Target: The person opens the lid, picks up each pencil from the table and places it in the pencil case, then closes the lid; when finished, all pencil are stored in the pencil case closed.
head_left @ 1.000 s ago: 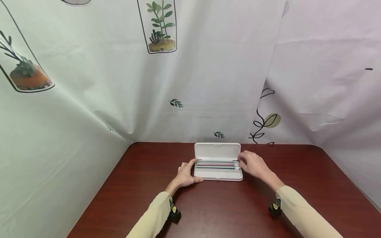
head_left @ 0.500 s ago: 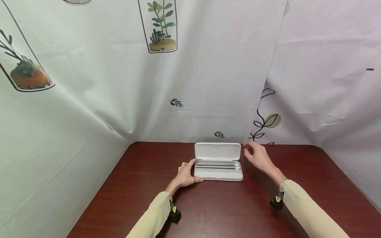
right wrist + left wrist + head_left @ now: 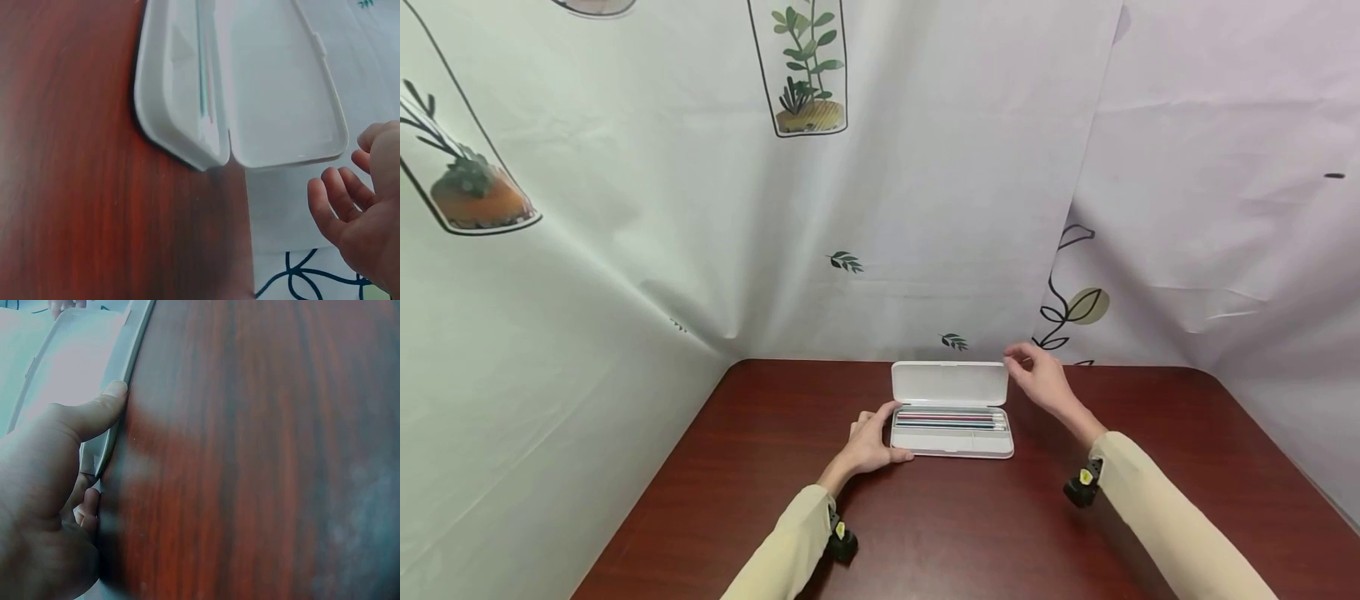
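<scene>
A white pencil case (image 3: pixel 925 442) stands near the back of the table, its lid (image 3: pixel 950 383) raised and tipped back. Several pencils (image 3: pixel 951 417) with white ends lie side by side in the rear compartment. My left hand (image 3: pixel 867 446) grips the case's left end; in the left wrist view its thumb (image 3: pixel 100 415) presses on the front rim and other fingers curl by the end. My right hand (image 3: pixel 1041 379) hovers at the lid's upper right corner, holding nothing. The right wrist view shows its fingers loosely bent, a small gap from the lid's edge.
The dark red wooden table (image 3: pixel 955 517) ends just behind the case. A pale cloth (image 3: pixel 925 208) with plant drawings hangs behind it and along the sides. A small black camera is strapped on each wrist.
My right hand has left the right end of the case and risen to the lid's upper right corner. The left hand keeps its grip and the case has stayed put.
</scene>
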{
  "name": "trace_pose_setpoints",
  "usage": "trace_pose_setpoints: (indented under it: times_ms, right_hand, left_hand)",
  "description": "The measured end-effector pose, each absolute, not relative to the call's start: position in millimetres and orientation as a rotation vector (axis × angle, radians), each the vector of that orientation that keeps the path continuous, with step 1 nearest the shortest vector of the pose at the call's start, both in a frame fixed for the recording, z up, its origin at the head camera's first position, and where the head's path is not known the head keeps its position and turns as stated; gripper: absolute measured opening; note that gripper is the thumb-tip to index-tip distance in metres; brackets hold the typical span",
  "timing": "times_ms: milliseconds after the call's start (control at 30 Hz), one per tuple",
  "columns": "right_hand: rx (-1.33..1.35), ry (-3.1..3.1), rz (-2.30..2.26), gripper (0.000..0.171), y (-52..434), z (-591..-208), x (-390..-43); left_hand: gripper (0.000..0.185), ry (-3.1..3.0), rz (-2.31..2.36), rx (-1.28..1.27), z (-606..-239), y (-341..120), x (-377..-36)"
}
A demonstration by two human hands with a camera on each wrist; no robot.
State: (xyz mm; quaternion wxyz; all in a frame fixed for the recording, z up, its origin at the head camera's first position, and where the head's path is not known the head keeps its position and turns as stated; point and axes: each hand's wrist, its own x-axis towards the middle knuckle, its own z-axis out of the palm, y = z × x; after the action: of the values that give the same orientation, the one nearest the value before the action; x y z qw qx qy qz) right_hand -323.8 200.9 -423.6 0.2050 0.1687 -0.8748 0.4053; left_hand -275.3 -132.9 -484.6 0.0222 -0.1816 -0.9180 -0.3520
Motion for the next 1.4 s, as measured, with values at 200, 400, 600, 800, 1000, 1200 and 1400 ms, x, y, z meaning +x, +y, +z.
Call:
trace_pose_setpoints:
  times_ms: [200,400,600,800,1000,1200,1400]
  right_hand:
    - [0.425,-2.488,1.278,0.021,199.1,-421.3,-326.4]
    - [0.421,-2.493,1.25,0.019,196.4,-418.7,-328.0]
    - [0.436,-2.47,1.302,0.017,195.2,-418.4,-328.8]
    - [0.428,-2.49,1.419,0.019,195.8,-416.8,-328.5]
    - [0.413,-2.527,1.475,0.018,195.6,-414.5,-326.5]
    - [0.453,-2.547,1.451,0.016,195.7,-416.5,-324.8]
    - [0.482,-2.565,1.372,0.015,197.2,-418.8,-321.7]
  left_hand:
    - [0.087,-2.843,-1.087,-0.572,-485.1,-131.4,-276.0]
    - [0.087,-2.832,-1.084,-0.584,-484.7,-130.3,-277.4]
    - [0.088,-2.836,-1.076,-0.588,-484.6,-129.8,-277.7]
    - [0.087,-2.835,-1.083,-0.592,-484.1,-129.9,-278.1]
    - [0.087,-2.832,-1.095,-0.585,-483.8,-131.7,-276.7]
    - [0.086,-2.822,-1.052,-0.599,-486.9,-133.5,-277.1]
    - [0.087,-2.802,-1.063,-0.604,-488.5,-133.9,-276.5]
